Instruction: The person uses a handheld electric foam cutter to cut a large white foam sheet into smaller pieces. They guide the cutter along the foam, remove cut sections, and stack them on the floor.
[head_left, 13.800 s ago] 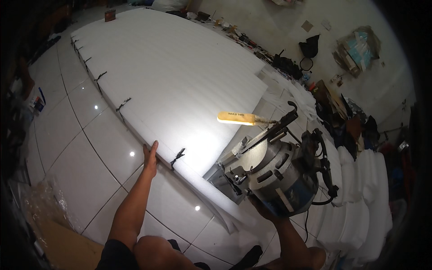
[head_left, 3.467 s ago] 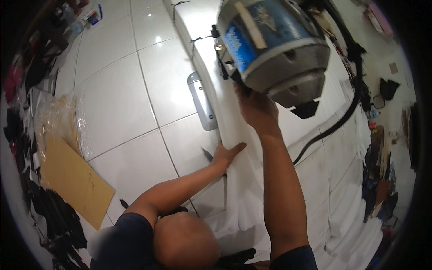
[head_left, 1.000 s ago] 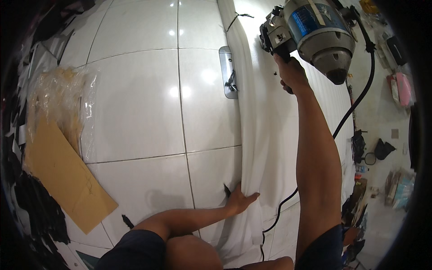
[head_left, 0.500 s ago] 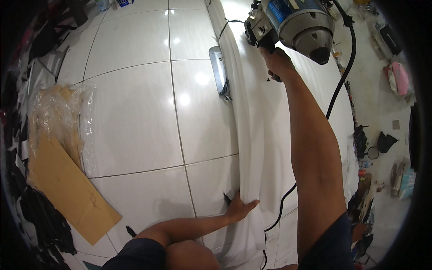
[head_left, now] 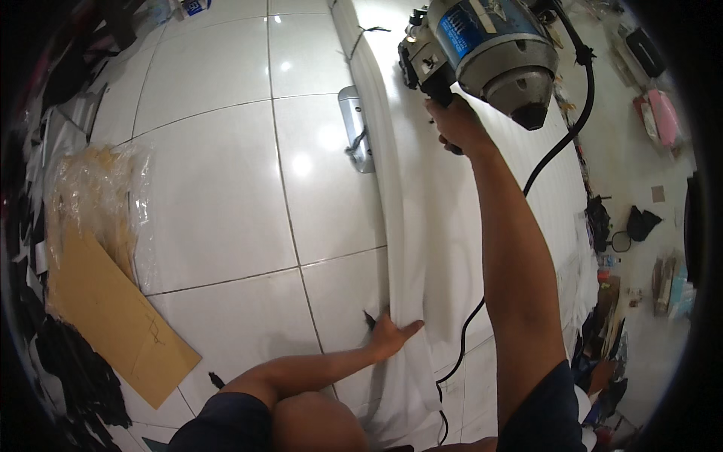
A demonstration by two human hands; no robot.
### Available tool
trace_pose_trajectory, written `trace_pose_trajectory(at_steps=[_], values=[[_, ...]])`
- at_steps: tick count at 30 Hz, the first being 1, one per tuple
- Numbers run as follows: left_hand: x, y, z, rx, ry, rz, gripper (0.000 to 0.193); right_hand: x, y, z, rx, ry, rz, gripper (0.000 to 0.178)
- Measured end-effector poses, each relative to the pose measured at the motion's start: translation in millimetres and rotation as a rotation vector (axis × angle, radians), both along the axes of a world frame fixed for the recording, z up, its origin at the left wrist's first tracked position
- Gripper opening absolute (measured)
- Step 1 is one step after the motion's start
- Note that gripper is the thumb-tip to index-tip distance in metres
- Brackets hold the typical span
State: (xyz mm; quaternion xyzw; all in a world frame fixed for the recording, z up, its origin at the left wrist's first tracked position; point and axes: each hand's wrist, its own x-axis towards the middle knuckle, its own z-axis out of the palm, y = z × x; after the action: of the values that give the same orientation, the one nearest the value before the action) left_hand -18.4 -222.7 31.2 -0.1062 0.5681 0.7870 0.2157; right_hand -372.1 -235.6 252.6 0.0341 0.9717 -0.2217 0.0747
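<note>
One silver-and-blue motorised machine (head_left: 497, 56) of rounded metal, apparently a cutter, is held above a long stack of soft white sheeting (head_left: 444, 256) at the upper right, its black handle (head_left: 440, 87) wrapped by the fingers of the right hand (head_left: 459, 126). The stack's left edge is grasped nearer the body by the left hand (head_left: 389, 338), thumb on top, other fingers partly hidden. A rounded grey metal plate (head_left: 349, 104) is seen jutting from that edge over the white tiled floor (head_left: 211, 211). The layers could be skewed by an uneven pull, and the black cable (head_left: 588, 94) could be snagged by the right forearm (head_left: 523, 279).
</note>
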Motion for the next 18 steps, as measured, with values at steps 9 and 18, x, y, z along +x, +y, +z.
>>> trace_pose_trajectory(at_steps=[9,18], values=[[15.3,-50.6,-13.1,-0.04,-0.033,-0.029,0.061,85.5,79.2,-29.8,0.181,0.313,0.183,0.036],[4.8,-132.4,19.8,-0.252,0.0,0.049,0.062,216.3,110.7,-15.0,0.23,0.19,0.158,0.058]])
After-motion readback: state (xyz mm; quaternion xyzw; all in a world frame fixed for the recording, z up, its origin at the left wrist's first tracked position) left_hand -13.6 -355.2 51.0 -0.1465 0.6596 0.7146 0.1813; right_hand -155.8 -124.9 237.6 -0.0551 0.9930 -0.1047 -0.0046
